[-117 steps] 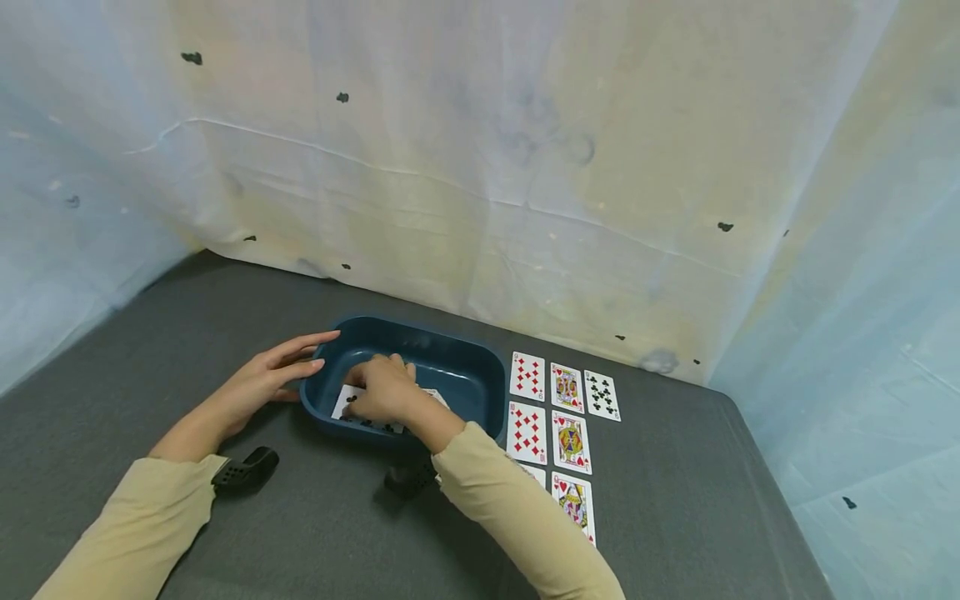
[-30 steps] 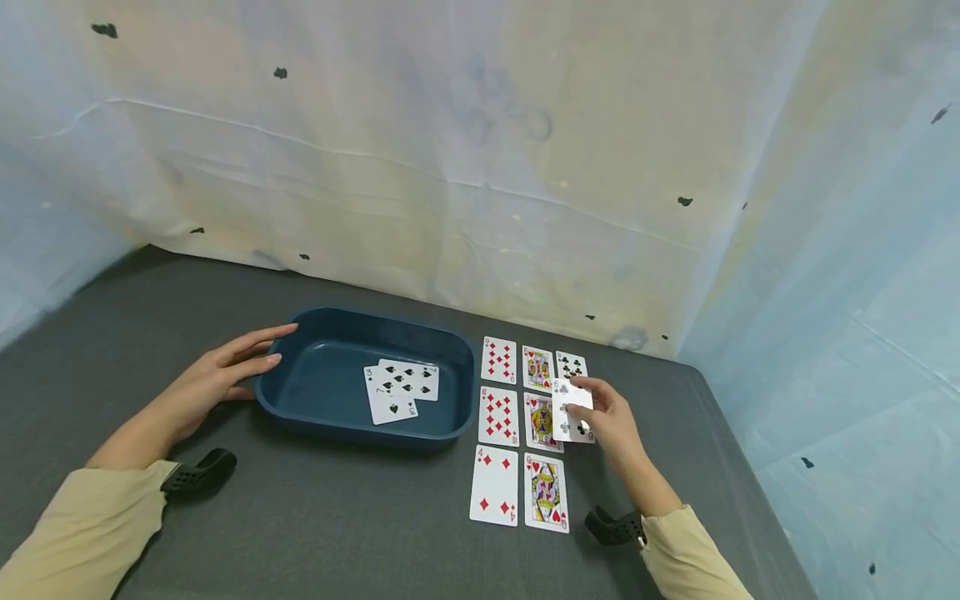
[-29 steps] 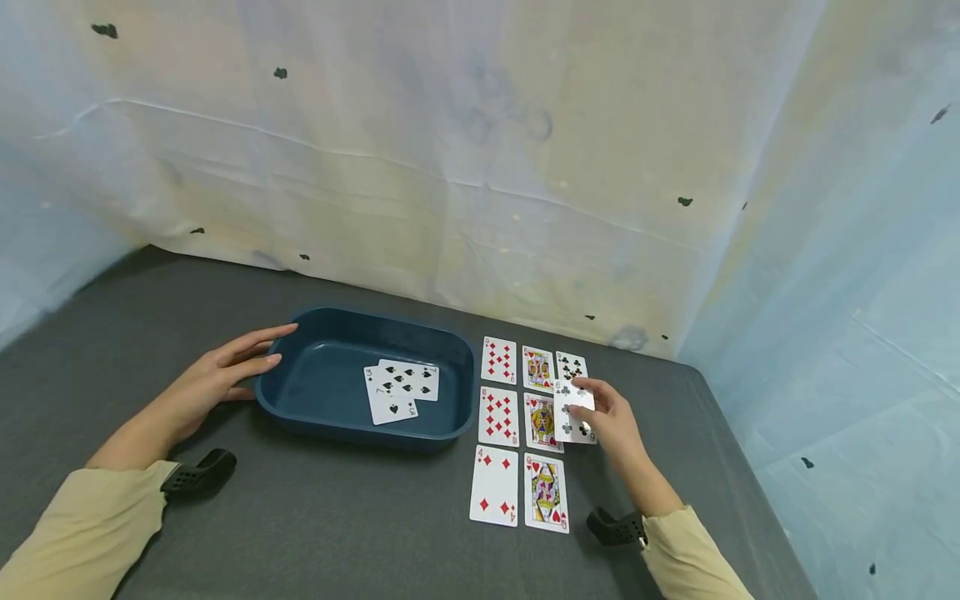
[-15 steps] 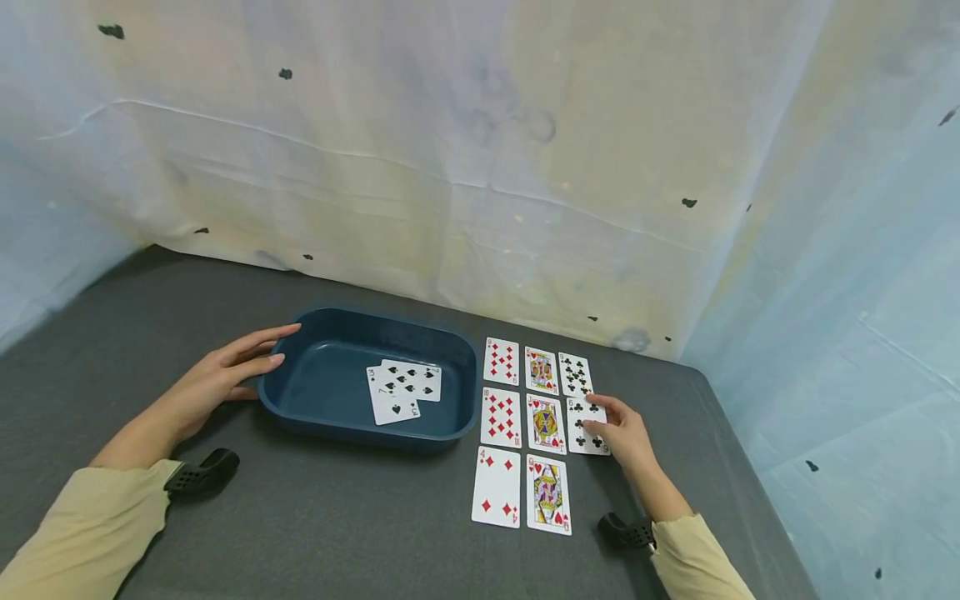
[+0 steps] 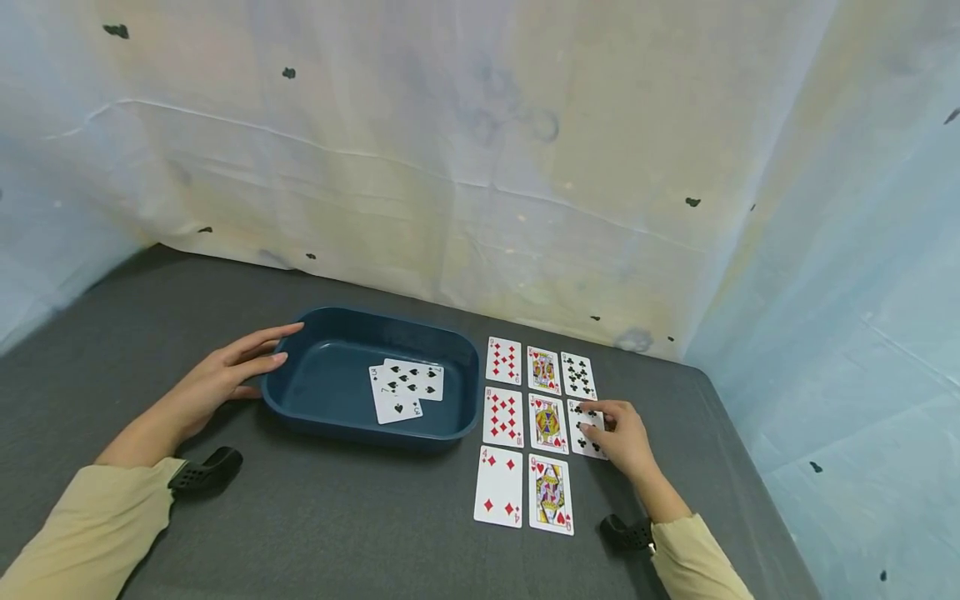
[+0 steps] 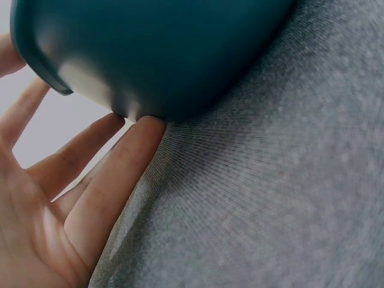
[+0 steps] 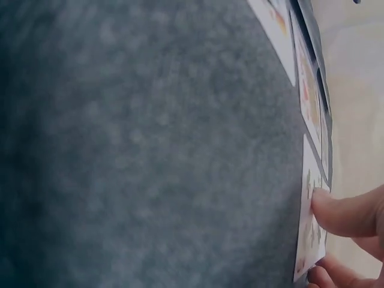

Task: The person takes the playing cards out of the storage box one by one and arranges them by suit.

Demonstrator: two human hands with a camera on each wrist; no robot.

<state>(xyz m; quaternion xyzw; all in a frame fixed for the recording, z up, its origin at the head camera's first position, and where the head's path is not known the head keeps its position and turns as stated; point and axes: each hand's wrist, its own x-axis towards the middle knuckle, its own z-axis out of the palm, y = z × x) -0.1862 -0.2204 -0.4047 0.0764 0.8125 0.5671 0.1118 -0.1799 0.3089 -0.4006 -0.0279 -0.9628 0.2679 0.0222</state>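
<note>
My right hand (image 5: 621, 437) is at the six of clubs (image 5: 586, 443), a playing card that lies at the right end of the middle row. Thumb and fingers hold it; in the right wrist view the thumb (image 7: 345, 213) touches its face, while other fingertips are at its edge. My left hand (image 5: 217, 379) rests with extended fingers against the left end of the blue tray (image 5: 367, 429). In the left wrist view, fingertips touch the outer wall of the tray (image 6: 162, 60). Inside the tray, a seven of spades (image 5: 420, 379) overlaps another spade card (image 5: 396, 411).
Left of the clubs column lie the nine (image 5: 503, 361), ten (image 5: 503, 417) and four of diamonds (image 5: 498, 486). Between are the king (image 5: 543, 370), jack (image 5: 548, 423) and queen of hearts (image 5: 551, 493). Another clubs card (image 5: 578, 376) lies behind the six. A pale curtain (image 5: 450, 167) hangs behind the grey table (image 5: 337, 533).
Earlier the right hand was in the tray among the cards. It then carried the six of clubs right and laid it beside the jack of hearts. The left hand has stayed on the tray.
</note>
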